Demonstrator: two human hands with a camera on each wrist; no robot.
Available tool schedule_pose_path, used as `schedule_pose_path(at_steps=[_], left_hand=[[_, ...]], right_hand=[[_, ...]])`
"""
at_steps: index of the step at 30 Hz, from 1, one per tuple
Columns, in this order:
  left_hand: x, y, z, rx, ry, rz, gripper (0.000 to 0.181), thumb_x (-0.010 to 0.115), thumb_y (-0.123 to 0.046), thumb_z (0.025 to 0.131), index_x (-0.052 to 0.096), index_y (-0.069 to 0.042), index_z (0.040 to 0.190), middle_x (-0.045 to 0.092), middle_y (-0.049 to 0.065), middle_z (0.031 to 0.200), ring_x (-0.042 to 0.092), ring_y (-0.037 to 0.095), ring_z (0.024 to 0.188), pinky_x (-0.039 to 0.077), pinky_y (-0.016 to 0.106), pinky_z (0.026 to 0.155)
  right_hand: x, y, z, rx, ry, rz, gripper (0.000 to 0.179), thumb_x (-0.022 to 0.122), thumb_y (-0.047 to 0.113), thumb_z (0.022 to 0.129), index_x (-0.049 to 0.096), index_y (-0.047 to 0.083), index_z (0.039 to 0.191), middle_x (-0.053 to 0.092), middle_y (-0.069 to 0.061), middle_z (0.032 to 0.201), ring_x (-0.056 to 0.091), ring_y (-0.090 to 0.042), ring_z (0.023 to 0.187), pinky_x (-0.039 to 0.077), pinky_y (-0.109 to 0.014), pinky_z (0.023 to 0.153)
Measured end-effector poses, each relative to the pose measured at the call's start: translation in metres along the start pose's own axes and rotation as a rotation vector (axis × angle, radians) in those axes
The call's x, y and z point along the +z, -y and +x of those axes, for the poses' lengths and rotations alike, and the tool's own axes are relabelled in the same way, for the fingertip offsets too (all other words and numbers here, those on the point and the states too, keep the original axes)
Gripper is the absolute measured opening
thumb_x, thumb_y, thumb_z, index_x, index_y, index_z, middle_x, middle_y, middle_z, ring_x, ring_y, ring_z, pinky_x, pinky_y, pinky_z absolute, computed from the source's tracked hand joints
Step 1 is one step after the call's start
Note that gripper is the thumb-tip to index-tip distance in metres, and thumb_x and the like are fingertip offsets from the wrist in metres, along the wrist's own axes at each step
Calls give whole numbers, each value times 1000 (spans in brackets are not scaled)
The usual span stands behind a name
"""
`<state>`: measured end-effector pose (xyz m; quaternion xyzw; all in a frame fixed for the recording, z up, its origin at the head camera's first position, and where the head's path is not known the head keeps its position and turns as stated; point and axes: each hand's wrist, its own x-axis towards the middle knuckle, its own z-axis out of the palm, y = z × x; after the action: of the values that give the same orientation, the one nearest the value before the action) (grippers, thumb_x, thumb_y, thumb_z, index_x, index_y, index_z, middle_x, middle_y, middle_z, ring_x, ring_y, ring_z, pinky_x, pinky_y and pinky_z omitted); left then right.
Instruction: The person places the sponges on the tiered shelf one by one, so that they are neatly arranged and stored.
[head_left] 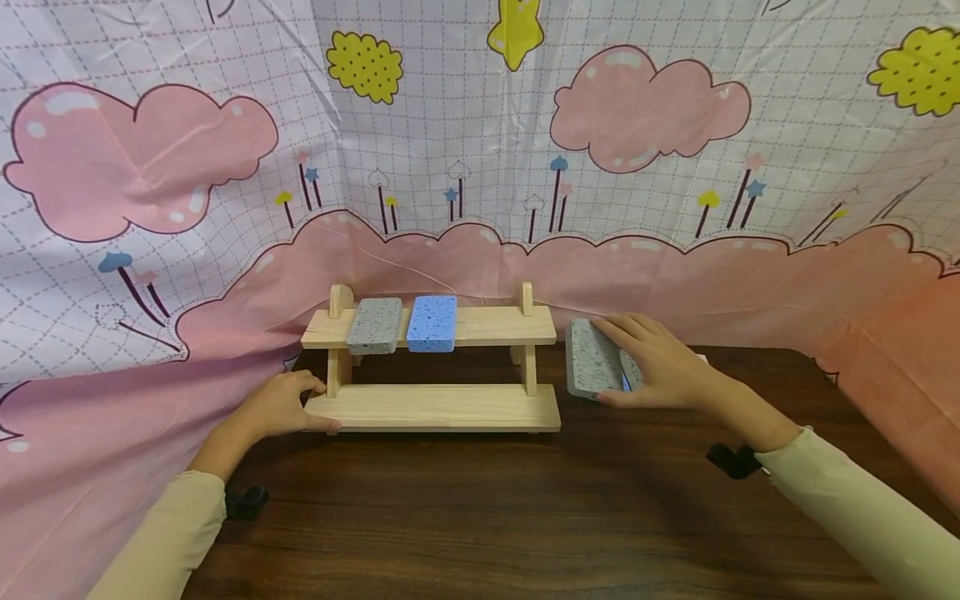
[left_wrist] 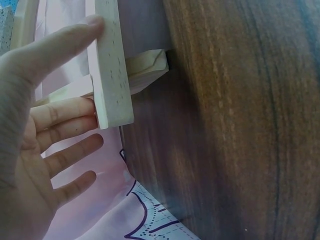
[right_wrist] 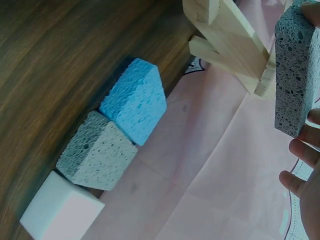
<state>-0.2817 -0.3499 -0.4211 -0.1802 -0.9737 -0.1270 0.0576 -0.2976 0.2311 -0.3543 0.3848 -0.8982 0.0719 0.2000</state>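
A two-tier wooden rack [head_left: 442, 406] stands on the table. My left hand [head_left: 281, 406] grips the left end of its lower board, thumb along the front and fingers behind; the left wrist view shows the thumb and first fingers on the board [left_wrist: 111, 65]. On the upper board lie a grey sponge [head_left: 375, 326] and, to its right, a blue sponge [head_left: 432, 323]. Off the rack's right end, my right hand [head_left: 660, 362] holds another grey sponge [head_left: 592, 358] in the air between thumb and fingers. In the right wrist view this held sponge [right_wrist: 292, 70] is partly cut off.
Below the right hand, a blue sponge [right_wrist: 135, 100], a grey sponge [right_wrist: 97, 150] and a white block [right_wrist: 62, 207] stand in a row on the dark wooden table [head_left: 450, 517]. A patterned pink and white cloth [head_left: 450, 167] hangs behind and along the sides.
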Motion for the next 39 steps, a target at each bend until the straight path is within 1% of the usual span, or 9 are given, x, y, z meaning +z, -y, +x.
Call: schedule_pose_path(at_steps=[7, 11, 19, 28, 34, 39], left_hand=[[0, -1, -1, -1, -9, -3, 78, 86, -63, 67, 75, -1, 113, 71, 17, 118, 67, 39, 110, 53, 54, 96], [0, -1, -1, 1, -12, -4, 77, 87, -63, 67, 75, -2, 113, 71, 18, 119, 66, 39, 111, 52, 54, 96], [1, 0, -1, 1, -8, -4, 78, 87, -62, 67, 75, -1, 114, 71, 19, 120, 65, 40, 113, 51, 54, 98], [2, 1, -1, -3, -13, -6, 77, 86, -64, 67, 75, -2, 113, 71, 17, 118, 67, 38, 109, 53, 53, 95], [2, 1, -2, 0, -12, -11, 77, 86, -63, 67, 75, -2, 113, 71, 15, 117, 67, 37, 108, 53, 52, 94], [1, 1, -2, -7, -13, -13, 77, 86, -63, 67, 75, -2, 113, 71, 16, 118, 67, 39, 109, 53, 54, 94]], right_hand=[[-1, 4, 10, -11, -7, -3, 111, 83, 58, 73, 35, 7, 158, 47, -17, 151, 46, -38, 134, 39, -64, 108], [-1, 7, 16, -17, -14, -8, 111, 83, 58, 73, 35, 5, 158, 48, -17, 150, 47, -38, 134, 40, -64, 107], [1, 11, 29, -20, -28, 18, 111, 84, 58, 72, 36, 4, 157, 48, -17, 150, 47, -38, 133, 41, -65, 105], [3, 17, 46, -35, -35, 36, 109, 82, 57, 74, 36, 2, 157, 45, -19, 153, 45, -40, 137, 37, -64, 110], [6, 23, 57, -29, -31, 43, 108, 81, 58, 76, 37, 3, 156, 45, -18, 153, 44, -40, 137, 37, -65, 110], [9, 28, 66, -18, -38, 49, 110, 82, 60, 74, 36, 5, 157, 46, -17, 152, 45, -40, 136, 37, -64, 110]])
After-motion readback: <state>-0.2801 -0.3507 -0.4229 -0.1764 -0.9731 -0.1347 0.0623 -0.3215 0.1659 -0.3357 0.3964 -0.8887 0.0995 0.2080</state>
